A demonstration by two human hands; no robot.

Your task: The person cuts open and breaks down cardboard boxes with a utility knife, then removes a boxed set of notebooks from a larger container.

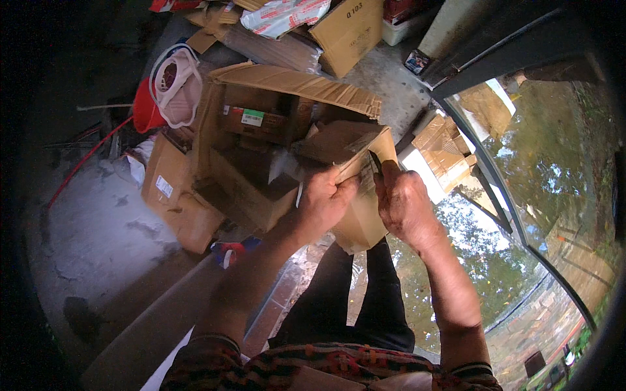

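Observation:
A brown cardboard box (359, 222) is held up in front of my body, its flap raised towards the far side. My left hand (325, 198) grips its near-left edge, thumb on the outside. In my right hand (403, 203) is a small dark blade (375, 161), its tip touching the cardboard near the upper edge. The fist hides its handle. Beyond my left hand stands a larger open carton (234, 73), with a box bearing a green-and-white label (252, 117) inside it.
A pink plastic basket (181, 90) and a red container (146, 105) lie to the left. Below them is a labelled flattened carton (171, 188). More cardboard (347, 36) is piled at the back. A dark-framed glass pane (523, 234) lines the right side.

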